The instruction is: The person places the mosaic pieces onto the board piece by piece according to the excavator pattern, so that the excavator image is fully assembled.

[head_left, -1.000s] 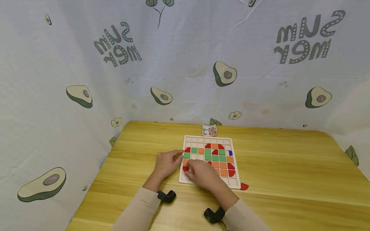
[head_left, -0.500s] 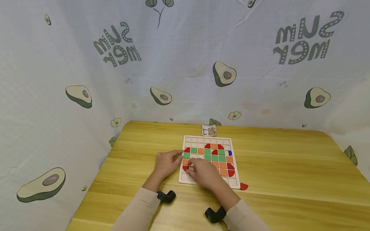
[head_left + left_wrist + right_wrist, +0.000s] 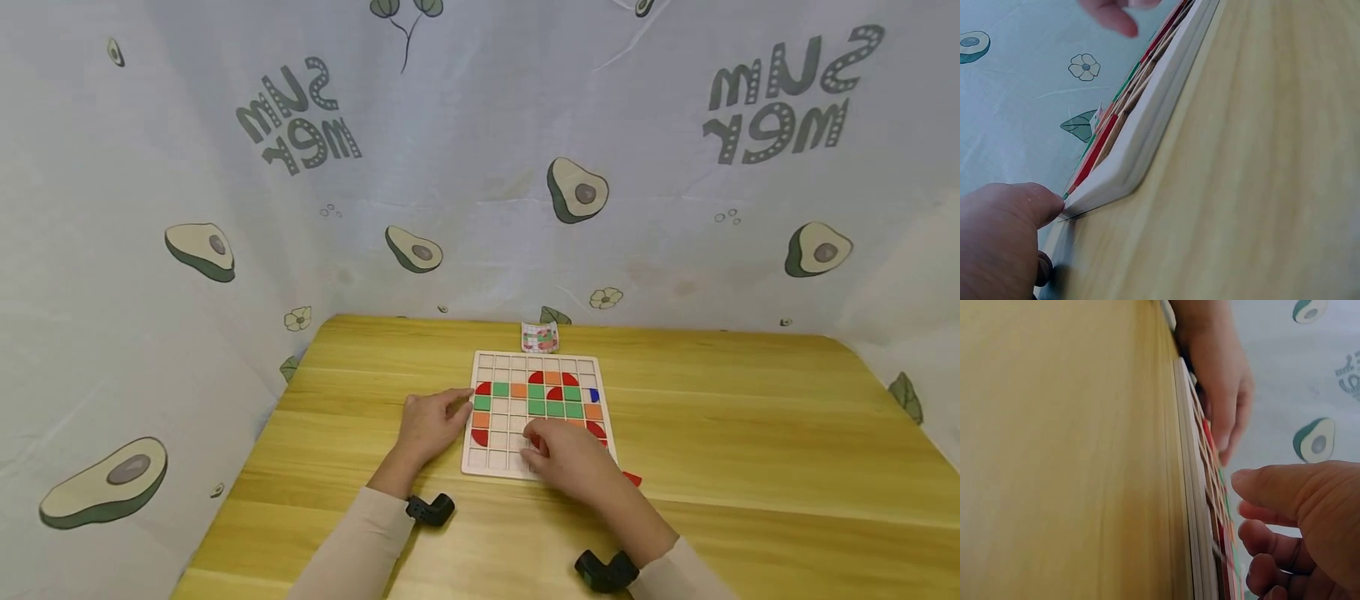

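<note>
A pale wooden grid board (image 3: 495,460) lies on the table, with green and orange squares and red quarter-circle pieces in many of its cells. One blue piece (image 3: 595,395) sits near its right side. My left hand (image 3: 429,429) rests at the board's left edge, thumb and forefinger touching it; in the left wrist view the thumb (image 3: 1029,203) meets the rim near a corner. Above the lower middle of the board hovers my right hand (image 3: 570,457), hiding some cells. Its fingers are loosely bent, thumb apart, and nothing shows between them in the right wrist view.
A small card (image 3: 540,337) with a coloured grid pattern stands behind the board. Off the board's lower right corner lies a red piece (image 3: 633,478), partly covered by the right hand. A printed curtain (image 3: 480,167) hangs behind the wooden table (image 3: 720,433).
My right hand has moved right, away from the red quarter-circle in the board's lower left, which now shows fully. The left hand stays at the board's edge.
</note>
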Action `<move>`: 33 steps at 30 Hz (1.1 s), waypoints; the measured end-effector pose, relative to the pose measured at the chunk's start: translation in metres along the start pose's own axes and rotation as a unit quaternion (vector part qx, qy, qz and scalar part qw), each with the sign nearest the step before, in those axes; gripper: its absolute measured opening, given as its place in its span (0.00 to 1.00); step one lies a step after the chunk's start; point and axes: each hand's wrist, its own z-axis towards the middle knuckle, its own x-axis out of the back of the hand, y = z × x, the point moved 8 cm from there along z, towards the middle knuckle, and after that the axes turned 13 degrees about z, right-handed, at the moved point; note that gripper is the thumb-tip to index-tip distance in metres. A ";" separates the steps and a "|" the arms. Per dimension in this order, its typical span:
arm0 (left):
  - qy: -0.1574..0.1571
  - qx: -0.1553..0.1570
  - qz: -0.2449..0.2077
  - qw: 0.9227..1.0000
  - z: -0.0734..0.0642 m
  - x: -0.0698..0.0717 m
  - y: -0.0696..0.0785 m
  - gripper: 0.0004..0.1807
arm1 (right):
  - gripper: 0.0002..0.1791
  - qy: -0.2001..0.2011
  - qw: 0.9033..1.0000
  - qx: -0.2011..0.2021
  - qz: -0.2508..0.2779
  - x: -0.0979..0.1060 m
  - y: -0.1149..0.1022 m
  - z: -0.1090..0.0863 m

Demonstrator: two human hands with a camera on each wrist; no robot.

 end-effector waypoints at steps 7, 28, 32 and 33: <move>0.002 0.009 -0.002 1.000 -0.001 0.000 -0.004 0.18 | 0.07 0.005 1.000 -0.008 -0.027 0.022 0.025 -0.020; 0.001 -0.001 0.000 1.000 -0.001 0.000 -0.001 0.17 | 0.21 -0.004 0.996 -0.086 -0.001 0.061 0.092 -0.068; 0.002 -0.003 -0.003 1.000 -0.001 0.001 0.000 0.17 | 0.22 -0.018 0.995 -0.095 0.009 0.063 0.099 -0.071; 0.002 -0.003 -0.003 1.000 -0.001 0.001 0.000 0.17 | 0.21 -0.022 0.995 -0.093 0.013 0.063 0.100 -0.071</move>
